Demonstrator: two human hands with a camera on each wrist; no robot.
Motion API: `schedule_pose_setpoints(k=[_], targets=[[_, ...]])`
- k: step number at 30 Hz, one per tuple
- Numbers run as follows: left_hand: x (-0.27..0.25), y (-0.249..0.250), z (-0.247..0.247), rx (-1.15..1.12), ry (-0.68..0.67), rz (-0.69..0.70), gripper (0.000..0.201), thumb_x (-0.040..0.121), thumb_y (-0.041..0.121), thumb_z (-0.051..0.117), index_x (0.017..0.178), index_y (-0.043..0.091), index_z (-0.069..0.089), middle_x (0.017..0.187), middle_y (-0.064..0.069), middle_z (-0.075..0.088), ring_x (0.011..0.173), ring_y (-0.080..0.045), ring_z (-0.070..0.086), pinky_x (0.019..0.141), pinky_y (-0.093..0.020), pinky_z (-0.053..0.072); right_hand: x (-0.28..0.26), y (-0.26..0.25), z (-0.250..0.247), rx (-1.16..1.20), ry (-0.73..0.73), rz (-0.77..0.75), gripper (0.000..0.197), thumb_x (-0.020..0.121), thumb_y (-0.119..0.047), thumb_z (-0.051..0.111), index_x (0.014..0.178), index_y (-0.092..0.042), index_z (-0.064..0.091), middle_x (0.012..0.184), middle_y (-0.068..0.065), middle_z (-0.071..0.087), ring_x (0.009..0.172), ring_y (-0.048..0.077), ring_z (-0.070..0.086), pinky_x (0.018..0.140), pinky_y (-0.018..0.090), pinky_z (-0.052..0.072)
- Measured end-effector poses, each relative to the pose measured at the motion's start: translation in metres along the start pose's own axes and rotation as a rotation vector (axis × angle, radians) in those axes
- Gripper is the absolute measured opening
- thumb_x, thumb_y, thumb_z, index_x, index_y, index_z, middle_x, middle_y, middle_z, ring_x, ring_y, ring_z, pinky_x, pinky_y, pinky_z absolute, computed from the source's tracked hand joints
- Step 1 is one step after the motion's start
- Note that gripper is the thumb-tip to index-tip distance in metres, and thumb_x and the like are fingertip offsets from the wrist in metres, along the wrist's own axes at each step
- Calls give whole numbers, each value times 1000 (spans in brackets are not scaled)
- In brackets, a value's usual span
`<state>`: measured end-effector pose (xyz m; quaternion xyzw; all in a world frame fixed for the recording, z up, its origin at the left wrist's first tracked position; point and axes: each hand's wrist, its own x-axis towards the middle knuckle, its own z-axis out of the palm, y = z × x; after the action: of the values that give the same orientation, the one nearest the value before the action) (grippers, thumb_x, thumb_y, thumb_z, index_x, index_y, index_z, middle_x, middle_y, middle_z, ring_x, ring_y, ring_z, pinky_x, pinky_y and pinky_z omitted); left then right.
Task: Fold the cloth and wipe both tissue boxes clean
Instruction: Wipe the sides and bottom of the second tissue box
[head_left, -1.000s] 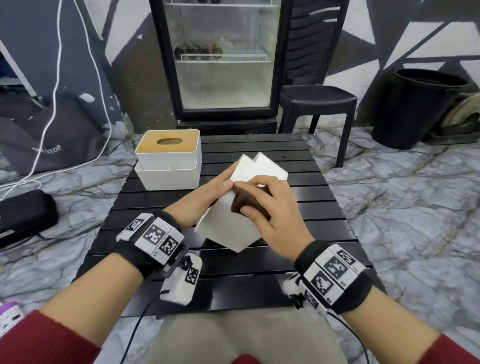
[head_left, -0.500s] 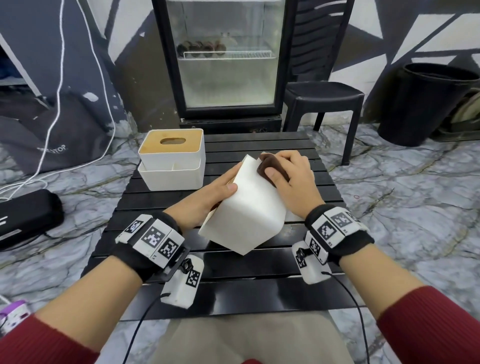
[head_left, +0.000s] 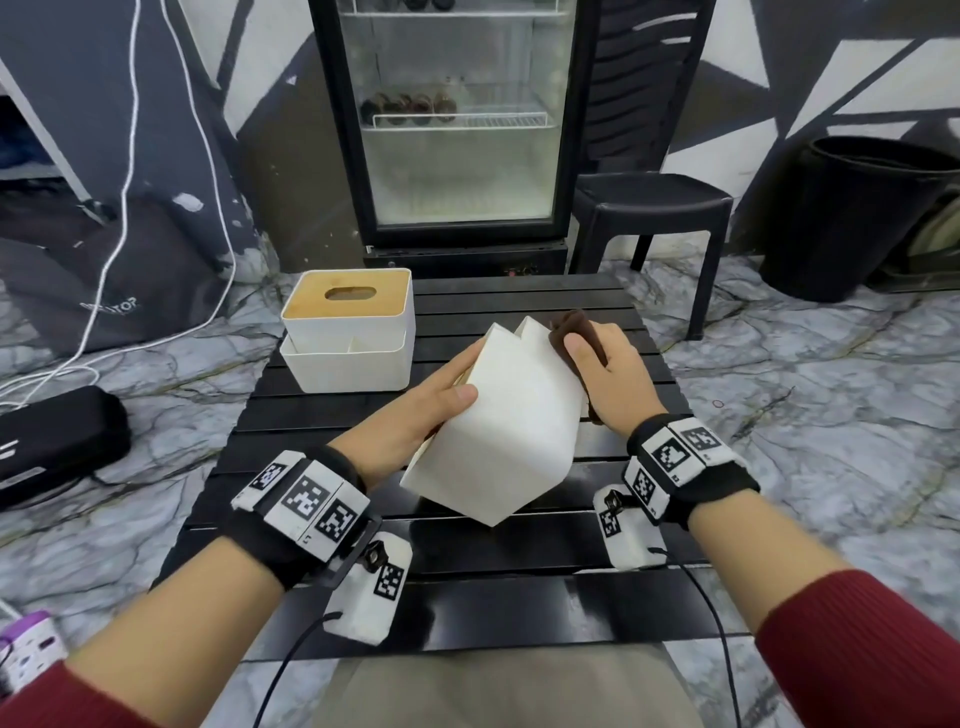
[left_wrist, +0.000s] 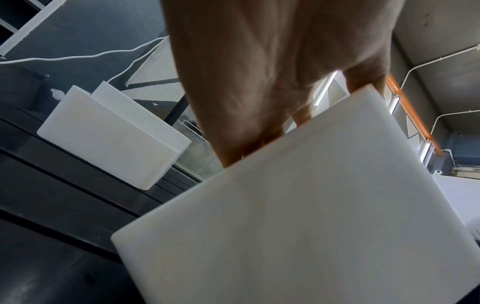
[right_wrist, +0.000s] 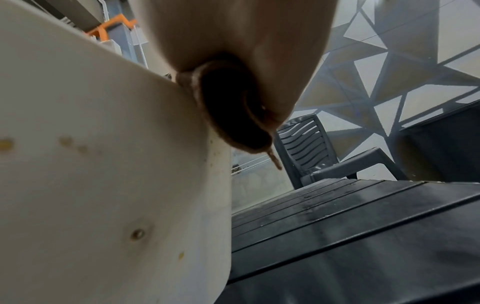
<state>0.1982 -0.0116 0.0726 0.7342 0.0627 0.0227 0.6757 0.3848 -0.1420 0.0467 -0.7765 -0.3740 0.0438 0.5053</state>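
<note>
With the folded brown cloth (head_left: 576, 338) pinched in the right hand (head_left: 605, 374), wiping is underway on the white tissue box (head_left: 511, 431) gripped tilted by the left hand (head_left: 415, 421); the wood-lidded tissue box (head_left: 348, 332) at ten o'clock on the surface (head_left: 519, 566) looks still undone.

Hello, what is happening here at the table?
A person is cleaning a white tissue box. The left hand holds it tilted above the black table, and the right hand presses a brown cloth against its side. A second box stands on the table behind, untouched.
</note>
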Motion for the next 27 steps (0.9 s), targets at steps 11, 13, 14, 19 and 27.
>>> schedule_pose_setpoints(k=[11, 13, 14, 19, 27], targets=[[-5, -2, -6, -44, 89, -33, 70, 71, 11, 51, 126, 50, 34, 117, 6, 63, 97, -7, 63, 79, -20, 49, -10, -17, -26, 52, 6, -119, 20, 86, -26, 60, 97, -40, 53, 95, -8, 51, 84, -13, 49, 69, 2, 35], [-5, -2, -5, -2, 76, -33, 82, 68, 5, 50, 130, 54, 27, 127, 0, 57, 108, -14, 58, 89, -30, 48, -13, -21, -32, 62, 20, -182, 20, 85, -21, 62, 96, -36, 56, 95, -7, 52, 84, -18, 49, 70, -3, 33], [-5, -2, -4, 24, 72, -33, 90, 66, 3, 51, 135, 53, 22, 132, -3, 53, 114, -19, 54, 94, -37, 45, -15, -23, -33, 51, 18, -217, 20, 85, -18, 62, 96, -34, 57, 94, -8, 52, 85, -18, 49, 72, -3, 32], [-2, -12, -1, -8, 152, -31, 96, 67, 9, 52, 148, 39, 9, 138, 5, 47, 116, -14, 54, 89, -29, 47, -37, -27, -31, 28, -76, -330, 28, 83, -14, 64, 110, -21, 63, 97, -1, 52, 94, -5, 49, 85, 5, 33], [-9, -23, -5, -29, 253, -49, 67, 83, 46, 47, 145, 43, 23, 137, 6, 52, 117, -19, 57, 100, -44, 46, -70, -32, -13, 22, -184, -412, 35, 82, -16, 66, 116, -22, 61, 101, -5, 50, 99, 2, 49, 91, 11, 35]])
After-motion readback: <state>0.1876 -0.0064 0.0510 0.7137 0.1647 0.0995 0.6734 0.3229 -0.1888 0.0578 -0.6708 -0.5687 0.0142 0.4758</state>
